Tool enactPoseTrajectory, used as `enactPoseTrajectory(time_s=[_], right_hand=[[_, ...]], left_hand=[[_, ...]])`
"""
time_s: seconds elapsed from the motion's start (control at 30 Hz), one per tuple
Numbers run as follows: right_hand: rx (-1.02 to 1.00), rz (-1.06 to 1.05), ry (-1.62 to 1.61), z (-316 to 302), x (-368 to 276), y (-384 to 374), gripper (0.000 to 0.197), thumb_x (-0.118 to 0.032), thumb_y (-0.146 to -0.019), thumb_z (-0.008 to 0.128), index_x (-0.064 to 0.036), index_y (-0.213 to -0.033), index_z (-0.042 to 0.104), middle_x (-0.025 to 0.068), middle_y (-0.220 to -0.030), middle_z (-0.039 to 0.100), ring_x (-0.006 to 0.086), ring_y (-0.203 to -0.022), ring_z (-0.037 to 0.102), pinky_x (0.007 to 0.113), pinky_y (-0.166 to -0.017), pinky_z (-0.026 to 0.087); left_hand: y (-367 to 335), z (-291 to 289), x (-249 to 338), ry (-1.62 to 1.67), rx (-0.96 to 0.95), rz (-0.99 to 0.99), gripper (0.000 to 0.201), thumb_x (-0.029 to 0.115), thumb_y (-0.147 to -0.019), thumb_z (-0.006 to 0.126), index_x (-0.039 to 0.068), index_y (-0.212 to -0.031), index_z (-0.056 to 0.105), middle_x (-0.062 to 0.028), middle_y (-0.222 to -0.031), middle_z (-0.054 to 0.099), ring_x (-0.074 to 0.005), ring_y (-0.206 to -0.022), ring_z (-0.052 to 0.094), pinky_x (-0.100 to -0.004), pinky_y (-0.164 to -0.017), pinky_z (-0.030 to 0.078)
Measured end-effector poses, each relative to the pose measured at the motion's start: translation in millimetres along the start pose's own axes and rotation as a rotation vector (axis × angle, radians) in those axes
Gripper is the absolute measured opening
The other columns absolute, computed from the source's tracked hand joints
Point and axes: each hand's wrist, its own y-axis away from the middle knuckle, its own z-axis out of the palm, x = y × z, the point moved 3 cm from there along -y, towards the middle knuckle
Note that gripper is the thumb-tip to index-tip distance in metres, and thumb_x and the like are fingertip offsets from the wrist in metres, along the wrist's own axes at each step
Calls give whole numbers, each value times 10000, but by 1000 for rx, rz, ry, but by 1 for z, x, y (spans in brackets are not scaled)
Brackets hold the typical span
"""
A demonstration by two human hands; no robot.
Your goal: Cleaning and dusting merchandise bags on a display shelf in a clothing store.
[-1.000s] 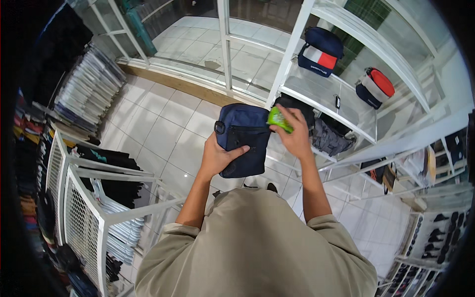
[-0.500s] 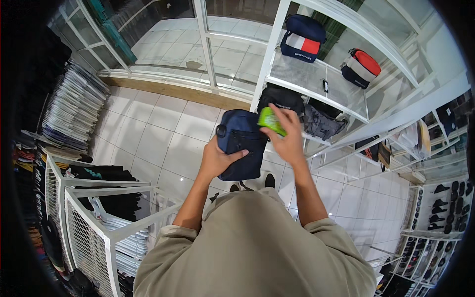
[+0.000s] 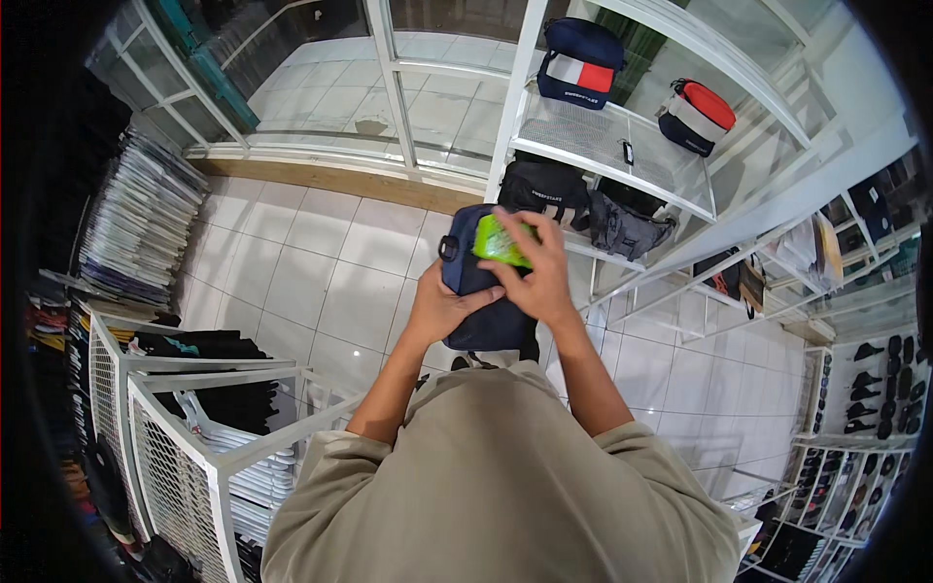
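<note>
In front of my chest I hold a small navy blue bag (image 3: 491, 328) upright. My left hand (image 3: 437, 306) grips its left side, with the thumb lying across the front. A black loop or buckle sticks out at the bag's upper left. My right hand (image 3: 544, 277) holds a small bright green packet (image 3: 492, 243) between thumb and fingers, against the bag's upper front. The fingers cover part of the packet. Whether a pocket behind it stands open, I cannot tell.
Ahead to the right, a white shelf (image 3: 671, 194) carries a navy bag with white and red panels (image 3: 580, 66) and a red-topped bag (image 3: 697, 117). Black (image 3: 544, 189) and grey (image 3: 630, 225) bags sit below. Clothes racks (image 3: 146, 219) and a white mesh frame (image 3: 175, 466) stand left.
My right hand has brought the green packet leftward, from the bag's right edge onto its front. The bag has shifted slightly right and up in view.
</note>
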Motion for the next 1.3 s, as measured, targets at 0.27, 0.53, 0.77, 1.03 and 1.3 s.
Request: enactPoseTrajectory(time_s=[0.27, 0.53, 0.77, 1.03, 1.3], right_hand=[[110, 274, -96, -42, 54, 9, 654, -158, -797, 864, -107, -1411, 647, 161, -1192, 613, 303, -1063, 610, 380, -951, 494], [35, 317, 105, -33, 78, -2, 636, -203, -834, 859, -118, -1425, 639, 150, -1105, 657, 264, -934, 659, 357, -855, 528], [111, 133, -156, -26, -10, -20, 641, -192, -772, 899, -127, -1374, 687, 113, -1073, 647, 247, -905, 641, 348, -817, 515], [181, 220, -124, -32, -4, -18, 605, -213, -780, 899, -106, -1341, 700, 112, -1045, 641, 252, -936, 641, 348, -826, 518], [101, 318, 13, -20, 47, -17, 603, -300, -808, 871, -127, -1359, 693, 144, -1113, 641, 301, -1010, 625, 384, -879, 504]], left_hand=[[6, -26, -7, -348, 89, 91, 477, 73, -710, 919, -9, -1119, 687, -159, -1011, 763, -277, -884, 756, -359, -803, 581], [15, -35, 3, -566, 277, 401, 432, -82, -667, 707, -17, -1092, 664, -172, -901, 715, -328, -844, 724, -338, -805, 556], [17, -30, 17, -594, 197, 477, 528, -96, -609, 642, -29, -1133, 661, -192, -1023, 690, -354, -941, 691, -361, -895, 533], [24, -41, 9, -602, 265, 519, 480, -69, -663, 648, -2, -1138, 677, -162, -1113, 740, -364, -986, 687, -406, -891, 542], [27, -47, -1, -611, 257, 507, 493, -109, -641, 632, -4, -1120, 678, -156, -1120, 744, -367, -973, 691, -406, -882, 546]])
